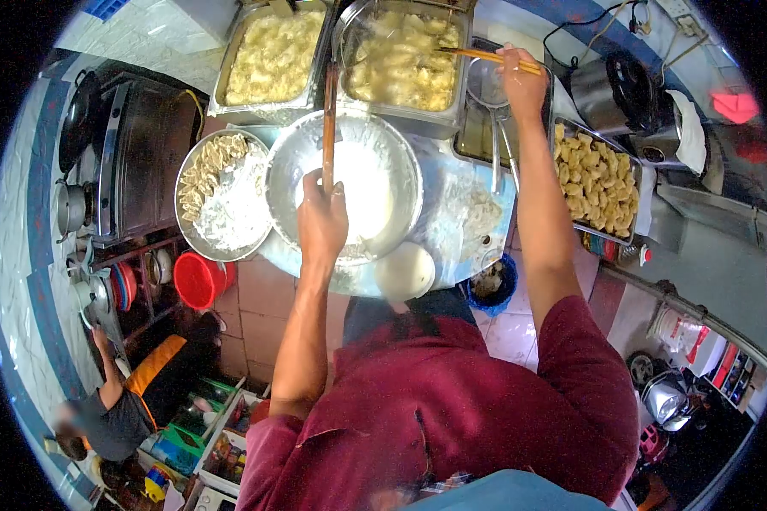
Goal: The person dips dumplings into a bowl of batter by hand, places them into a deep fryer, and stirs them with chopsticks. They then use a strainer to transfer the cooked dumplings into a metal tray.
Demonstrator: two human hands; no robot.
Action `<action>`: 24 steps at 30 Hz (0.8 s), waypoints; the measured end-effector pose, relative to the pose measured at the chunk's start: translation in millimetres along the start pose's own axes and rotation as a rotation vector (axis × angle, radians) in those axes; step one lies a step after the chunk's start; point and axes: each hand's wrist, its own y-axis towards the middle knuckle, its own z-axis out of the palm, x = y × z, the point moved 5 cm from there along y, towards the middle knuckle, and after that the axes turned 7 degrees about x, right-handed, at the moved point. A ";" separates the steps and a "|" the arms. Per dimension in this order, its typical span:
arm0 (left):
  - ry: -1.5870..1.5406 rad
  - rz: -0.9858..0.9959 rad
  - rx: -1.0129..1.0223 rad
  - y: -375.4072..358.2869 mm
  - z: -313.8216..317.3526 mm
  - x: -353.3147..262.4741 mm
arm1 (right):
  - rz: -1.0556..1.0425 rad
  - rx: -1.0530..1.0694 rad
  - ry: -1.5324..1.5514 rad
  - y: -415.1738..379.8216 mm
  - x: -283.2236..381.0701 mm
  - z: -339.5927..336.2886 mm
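My left hand (322,217) is closed around long brown chopsticks (329,128), which point away from me over a large metal bowl (411,170) of white batter. My right hand (521,83) grips lighter wooden chopsticks (484,56). Their tips reach over the right fryer (400,124), where pale yellow battered pieces (400,64) float in oil. More such pieces (273,55) fill the left fryer (260,112). Left of the batter, a round metal pan (183,223) holds light brown pieces (216,157) and white flour (234,204).
A wire strainer (487,85) lies over a metal tray right of the fryers. Golden fried pieces (596,179) fill another tray. Below the table stand a blue-lined bin (504,294) and a red bucket (198,277). Another person (115,417) is at the lower left.
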 end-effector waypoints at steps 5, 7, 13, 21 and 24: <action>-0.034 -0.023 -0.005 -0.8 2.8 7.3 | 0.038 0.046 -0.066 -12.9 32.8 -22.0; -0.006 0.010 -0.019 -1.6 5.4 10.3 | 0.038 0.060 -0.079 -16.7 34.3 -26.7; -0.201 -0.049 0.063 -0.6 25.5 28.9 | 0.097 0.159 -0.023 -42.3 46.7 -27.7; -0.006 -0.044 0.099 17.3 45.2 29.8 | 0.083 0.109 -0.172 -49.2 -0.9 27.2; 0.014 -0.034 0.113 24.5 44.4 28.5 | 0.133 0.091 -0.250 -48.6 -23.1 40.5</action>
